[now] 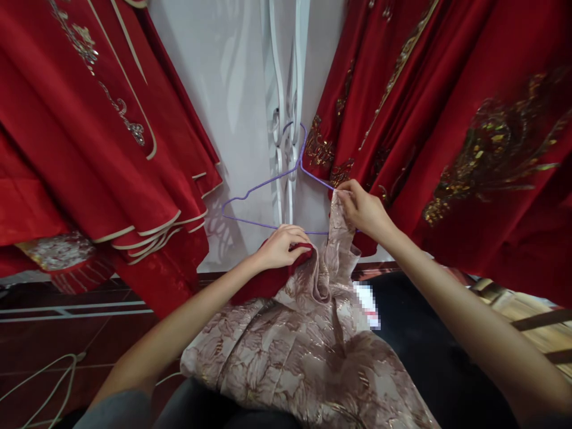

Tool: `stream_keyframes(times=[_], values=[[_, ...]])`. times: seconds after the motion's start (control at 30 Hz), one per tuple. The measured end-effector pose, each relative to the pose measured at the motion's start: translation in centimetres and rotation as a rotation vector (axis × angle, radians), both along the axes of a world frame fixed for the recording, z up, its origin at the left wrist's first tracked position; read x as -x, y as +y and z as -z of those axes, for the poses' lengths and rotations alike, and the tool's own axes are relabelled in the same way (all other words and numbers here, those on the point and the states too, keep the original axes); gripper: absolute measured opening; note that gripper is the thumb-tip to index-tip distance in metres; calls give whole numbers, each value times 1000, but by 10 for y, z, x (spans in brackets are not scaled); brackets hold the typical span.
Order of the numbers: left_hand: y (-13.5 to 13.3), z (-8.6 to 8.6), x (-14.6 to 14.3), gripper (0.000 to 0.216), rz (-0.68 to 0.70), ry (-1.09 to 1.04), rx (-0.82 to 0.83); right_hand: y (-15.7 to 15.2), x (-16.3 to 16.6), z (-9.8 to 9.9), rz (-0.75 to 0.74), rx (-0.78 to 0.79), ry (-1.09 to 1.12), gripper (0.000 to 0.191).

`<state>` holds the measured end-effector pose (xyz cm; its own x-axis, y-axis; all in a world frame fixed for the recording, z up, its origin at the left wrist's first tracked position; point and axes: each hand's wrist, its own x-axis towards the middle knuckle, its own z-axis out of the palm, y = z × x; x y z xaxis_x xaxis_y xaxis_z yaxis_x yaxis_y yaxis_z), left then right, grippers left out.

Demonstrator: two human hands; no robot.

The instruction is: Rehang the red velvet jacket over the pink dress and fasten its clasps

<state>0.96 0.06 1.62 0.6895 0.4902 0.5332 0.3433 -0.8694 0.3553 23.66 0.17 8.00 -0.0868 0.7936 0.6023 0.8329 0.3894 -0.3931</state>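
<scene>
A purple wire hanger [263,182] hangs by its hook at the white door handles [286,119]. The pinkish-beige brocade dress [286,351] with shiny threads spreads over my lap, one shoulder strap raised on the hanger's right side. At that strap my right hand [360,208] is closed, pinching the fabric by the sloping wire. My left hand [286,245] is closed on the dress's other shoulder, where dark red cloth [263,283] shows beneath it, just below the hanger's bottom bar. The fingertips of the left hand are partly hidden.
Red embroidered garments hang at left [111,149] and right [424,149], close to both arms. A pale cable [67,381] lies on the dark red tiled floor [102,351]. A wooden slatted piece [531,328] stands at the right.
</scene>
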Motion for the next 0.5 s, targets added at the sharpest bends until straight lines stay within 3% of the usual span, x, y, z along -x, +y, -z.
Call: stream_keyframes(times=[0.13, 0.33, 0.5], values=[[1, -10, 27, 14, -134, -72, -48, 1, -7, 3, -40, 3, 23, 28], [17, -32, 124, 30, -522, -315, 17, 4, -33, -8, 17, 8, 2, 27], [30, -23, 180, 56, -757, -302, 220, 6, -38, -6, 20, -45, 6, 26]])
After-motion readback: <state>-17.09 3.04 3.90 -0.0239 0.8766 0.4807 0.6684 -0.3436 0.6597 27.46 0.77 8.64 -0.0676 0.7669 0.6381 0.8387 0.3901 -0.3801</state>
